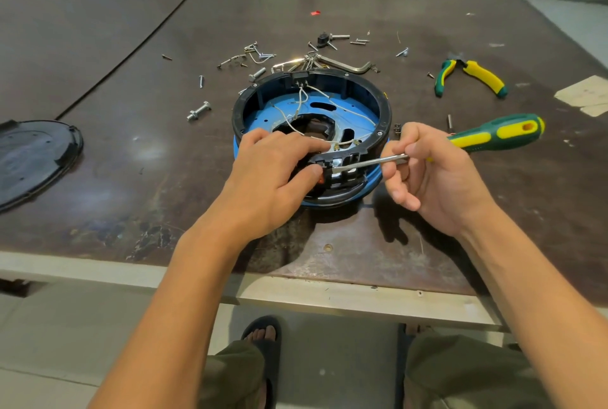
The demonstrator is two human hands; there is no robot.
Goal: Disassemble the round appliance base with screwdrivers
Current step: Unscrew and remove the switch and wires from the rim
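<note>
From the head view, the round appliance base (371,93) sat on the counter (131,30) with its open side up, blue plate and white wires (306,102) exposed. Its near wall lay directly under both grips.

The left grip (273,175) clamped that near wall, fingers laid over the rim and thumb pressed on the outside. This was likely meant to keep the base from sliding or turning under the tool.

The right grip (434,178), just beside the base, pinched the bare metal shaft of the screwdriver (493,135) between thumb and fingertips, leaving the green and yellow handle sticking out free behind it. Holding the shaft that close to the tip suited careful aiming more than force. The tip reached across to a black clip or fitting right beside the left thumb, though what it had engaged was too small to tell.

Loose screws (260,56) and a bolt (199,111) lay beyond the base, well away from both grips. Pliers (473,76) rested beyond the right grip, and a black cover (36,158) lay far out past the left one. Judging by these, disassembly was well along
</note>
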